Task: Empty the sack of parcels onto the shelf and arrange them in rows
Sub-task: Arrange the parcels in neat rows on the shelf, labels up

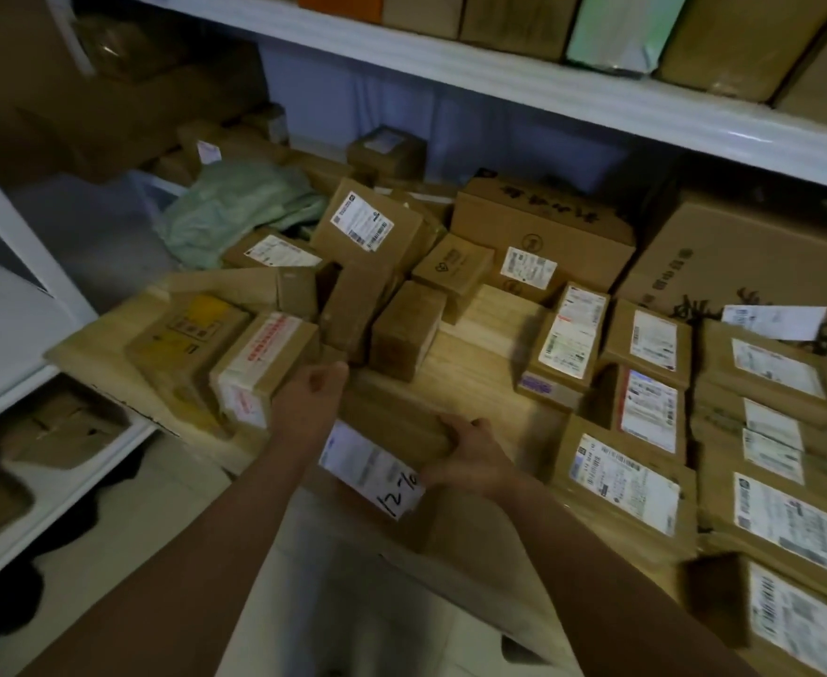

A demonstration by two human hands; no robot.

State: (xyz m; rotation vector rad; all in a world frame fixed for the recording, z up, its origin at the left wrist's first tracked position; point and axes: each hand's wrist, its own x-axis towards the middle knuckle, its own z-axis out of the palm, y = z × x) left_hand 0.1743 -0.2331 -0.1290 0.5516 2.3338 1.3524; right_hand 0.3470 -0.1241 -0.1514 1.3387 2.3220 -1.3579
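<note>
Head view: both hands hold a brown parcel [392, 432] at the near edge of the wooden shelf [475, 364], left hand [311, 400] gripping its left end, right hand [470, 454] curled over its right end. Labelled parcels [646, 417] lie in rows at right; a loose heap [353, 266] sits further back, beside a green sack [236, 207]

shelf [480, 378]: we see a wooden board | left and far: we see loose cardboard parcels [367, 285] heaped, green sack [236, 207] behind | right: we see labelled parcels [655, 383] in rows
</note>
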